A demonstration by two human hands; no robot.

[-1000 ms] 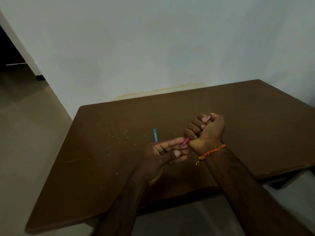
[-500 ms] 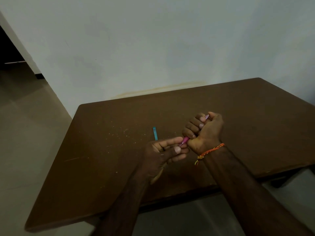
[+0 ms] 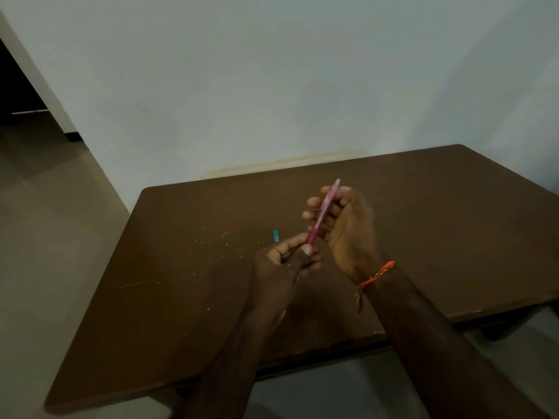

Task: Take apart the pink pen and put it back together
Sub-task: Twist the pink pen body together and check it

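The pink pen (image 3: 324, 212) stands tilted above the brown table (image 3: 181, 297), its top leaning up and to the right. My left hand (image 3: 287, 261) pinches the pen's darker lower end between thumb and forefinger. My right hand (image 3: 344, 228) has loosened: its fingers are spread and curl lightly behind the pen's upper barrel, touching it. An orange thread band circles the right wrist. The pen's lowest tip is hidden inside my left fingers.
A small teal pen piece (image 3: 275, 235) lies on the table just left of my hands. Pale crumbs are scattered further left. A white wall stands behind the table, and tiled floor lies to the left and in front.
My right fist, which enclosed the pen, has opened up, and most of the pen's barrel now shows. Both hands have risen slightly; the left keeps its pinch on the lower end.
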